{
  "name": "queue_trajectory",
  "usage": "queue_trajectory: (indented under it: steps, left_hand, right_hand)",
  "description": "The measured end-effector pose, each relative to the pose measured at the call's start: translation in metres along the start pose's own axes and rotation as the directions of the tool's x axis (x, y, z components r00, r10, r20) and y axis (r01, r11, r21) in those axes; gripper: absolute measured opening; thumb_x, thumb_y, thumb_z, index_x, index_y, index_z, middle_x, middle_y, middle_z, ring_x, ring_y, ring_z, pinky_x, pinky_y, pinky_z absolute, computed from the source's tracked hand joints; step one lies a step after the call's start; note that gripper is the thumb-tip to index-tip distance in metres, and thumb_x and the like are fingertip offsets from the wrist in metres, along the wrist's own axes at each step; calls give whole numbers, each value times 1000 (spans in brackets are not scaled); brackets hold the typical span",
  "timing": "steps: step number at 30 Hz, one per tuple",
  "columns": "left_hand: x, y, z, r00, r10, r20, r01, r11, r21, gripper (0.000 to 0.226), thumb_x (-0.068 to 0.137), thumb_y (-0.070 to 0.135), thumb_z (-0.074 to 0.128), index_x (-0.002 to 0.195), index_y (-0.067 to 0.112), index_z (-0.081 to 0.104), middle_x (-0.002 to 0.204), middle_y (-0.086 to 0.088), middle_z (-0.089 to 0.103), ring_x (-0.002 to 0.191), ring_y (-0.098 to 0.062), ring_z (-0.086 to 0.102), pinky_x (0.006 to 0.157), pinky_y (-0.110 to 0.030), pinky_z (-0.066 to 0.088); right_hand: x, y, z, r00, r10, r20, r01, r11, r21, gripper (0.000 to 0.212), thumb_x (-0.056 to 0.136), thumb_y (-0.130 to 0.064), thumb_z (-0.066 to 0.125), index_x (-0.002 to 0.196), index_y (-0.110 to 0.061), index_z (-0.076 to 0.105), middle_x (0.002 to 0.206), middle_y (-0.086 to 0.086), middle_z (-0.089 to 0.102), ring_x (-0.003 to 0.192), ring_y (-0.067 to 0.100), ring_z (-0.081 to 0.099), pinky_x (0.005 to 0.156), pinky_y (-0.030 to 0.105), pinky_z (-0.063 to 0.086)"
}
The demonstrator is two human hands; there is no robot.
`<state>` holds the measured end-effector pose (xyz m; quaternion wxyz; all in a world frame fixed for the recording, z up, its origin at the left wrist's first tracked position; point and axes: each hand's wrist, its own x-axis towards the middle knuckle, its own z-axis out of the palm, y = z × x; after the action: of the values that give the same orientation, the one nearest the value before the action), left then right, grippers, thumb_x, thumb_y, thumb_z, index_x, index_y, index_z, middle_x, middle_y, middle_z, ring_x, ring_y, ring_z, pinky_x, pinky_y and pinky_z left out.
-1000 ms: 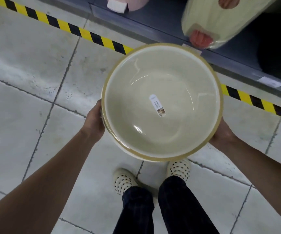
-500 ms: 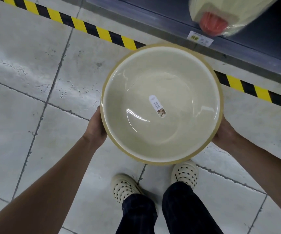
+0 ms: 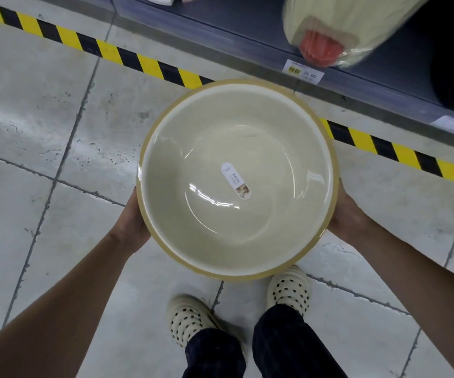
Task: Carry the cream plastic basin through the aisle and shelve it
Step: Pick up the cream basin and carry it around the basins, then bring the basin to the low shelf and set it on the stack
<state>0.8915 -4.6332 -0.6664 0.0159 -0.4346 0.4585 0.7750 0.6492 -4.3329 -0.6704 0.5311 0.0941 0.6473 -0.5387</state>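
Note:
The cream plastic basin [image 3: 275,148] is round with a tan rim and a white oval label stuck inside its bottom. I hold it level in front of me, mouth up, above the floor. My left hand [image 3: 134,221] grips its left side from under the rim. My right hand [image 3: 350,216] grips the right side the same way; the basin hides most of both hands' fingers. The grey shelf [image 3: 247,31] runs across the top right, just beyond the basin's far rim.
A wrapped cream item with a red-orange part [image 3: 337,28] lies on the shelf, with price tags [image 3: 302,70] on the shelf edge. Yellow-black hazard tape [image 3: 127,57] lines the grey tiled floor [image 3: 43,132]. My cream spotted shoes [image 3: 190,320] stand below the basin.
The basin has stayed in both hands. The shelf and hazard tape have shifted in view as I step along the aisle, and my feet have changed position.

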Motion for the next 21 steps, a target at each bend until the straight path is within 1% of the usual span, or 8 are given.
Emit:
queue_trajectory:
  steps: [3, 5, 7, 10, 12, 16, 18, 21]
  left_hand:
    - [-14, 1, -3, 1000, 0, -18, 0, 1000, -2, 39, 113, 21, 35, 126, 18, 73, 111, -6, 79, 98, -25, 77, 84, -44, 65]
    - [-30, 4, -6, 999, -4, -36, 4, 1000, 8, 43, 114, 15, 32, 128, 18, 72, 113, -7, 79, 100, -25, 77, 84, -43, 65]
    - [-49, 10, -10, 998, -17, -61, 18, 1000, 8, 48, 115, 14, 31, 123, 22, 77, 111, -6, 80, 98, -24, 78, 83, -42, 65]
    - [-81, 33, -11, 994, -47, -95, 43, 998, -43, 56, 115, 24, 29, 109, 28, 84, 105, -2, 83, 93, -20, 80, 79, -39, 66]
    - [-102, 52, -16, 994, -51, -98, 44, 996, -74, 64, 116, 24, 22, 107, 27, 86, 103, -2, 83, 93, -19, 80, 78, -37, 67]
    - [-147, 106, -24, 988, -2, -157, -6, 999, -52, 47, 115, 13, 28, 130, 10, 73, 106, -8, 82, 93, -24, 80, 77, -41, 67]
    - [-171, 133, -26, 983, 11, -182, -21, 998, -51, 49, 114, 13, 32, 119, 17, 80, 104, -8, 82, 91, -24, 80, 75, -41, 67]
    - [-208, 175, -26, 973, 37, -229, -50, 997, -50, 56, 114, 13, 33, 101, 27, 86, 96, -5, 83, 84, -21, 80, 71, -39, 66]
  right_hand:
    - [-9, -13, 5, 1000, 2, -11, -3, 1000, -24, 40, 101, -59, 50, 107, -30, 79, 107, 10, 77, 102, 30, 69, 91, 49, 51]
    - [-17, -17, 8, 1000, 6, -9, -7, 999, -34, 64, 88, -72, 58, 125, -21, 73, 127, 25, 70, 115, 43, 67, 98, 62, 50]
    - [-27, -21, 11, 1000, -5, 3, 5, 999, -48, 71, 90, -73, 57, 136, -19, 66, 137, 31, 61, 128, 53, 57, 106, 73, 41]
    - [-44, -34, 20, 1000, -12, -16, 10, 994, -113, 60, 104, -62, 48, 137, -14, 63, 136, 34, 60, 129, 55, 54, 108, 73, 39]
    - [-57, -50, 32, 1000, -2, -1, 2, 989, -145, 59, 105, -60, 47, 134, -11, 63, 133, 36, 60, 124, 51, 62, 107, 70, 42]
    - [-92, -97, 66, 1000, 3, 10, -1, 987, -158, 45, 106, -56, 46, 120, -23, 74, 115, 12, 77, 121, 39, 67, 99, 54, 54]
    - [-112, -122, 83, 1000, 1, 21, 2, 987, -160, 46, 106, -57, 46, 124, -24, 73, 116, 8, 78, 124, 38, 66, 101, 53, 52]
    - [-142, -161, 110, 998, -31, 57, 40, 985, -166, 50, 107, -58, 43, 135, -25, 68, 128, 12, 74, 128, 40, 63, 109, 61, 47]
